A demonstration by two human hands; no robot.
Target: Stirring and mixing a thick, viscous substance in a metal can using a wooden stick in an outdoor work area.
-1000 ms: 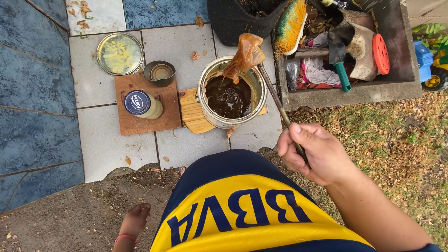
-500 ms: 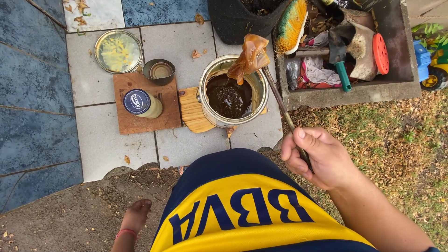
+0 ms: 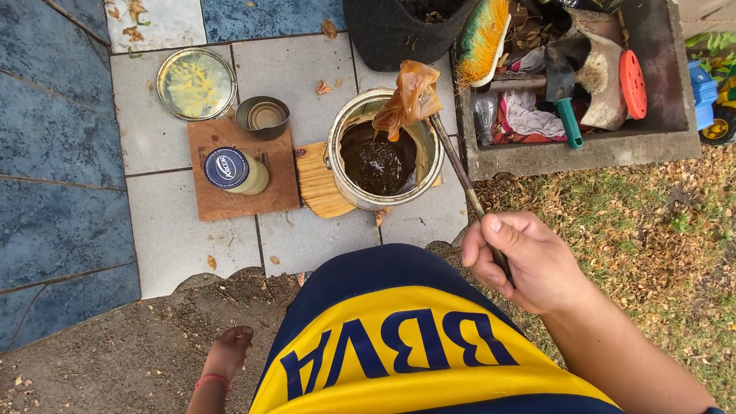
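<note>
My right hand (image 3: 527, 261) grips the lower end of a thin stick (image 3: 462, 179). A brown, gummy skin (image 3: 408, 100) hangs from the stick's far tip, lifted just above the rim of an open metal can (image 3: 349, 180) holding dark brown liquid. The can stands on a round wooden board (image 3: 318, 184). My left hand (image 3: 226, 354) hangs low at the bottom left, fingers curled with nothing visible in it, a red band at the wrist.
A wooden square (image 3: 238, 203) carries a small empty tin (image 3: 263, 116) and a blue-capped jar (image 3: 234, 170). A round lid (image 3: 196, 83) lies on the tiles. A concrete trough (image 3: 652, 134) of tools and rags stands right; dry grass (image 3: 652, 230) beyond.
The stick and the brown skin have shifted slightly; my right hand has moved a little lower and right. My left hand has dropped toward the bottom edge.
</note>
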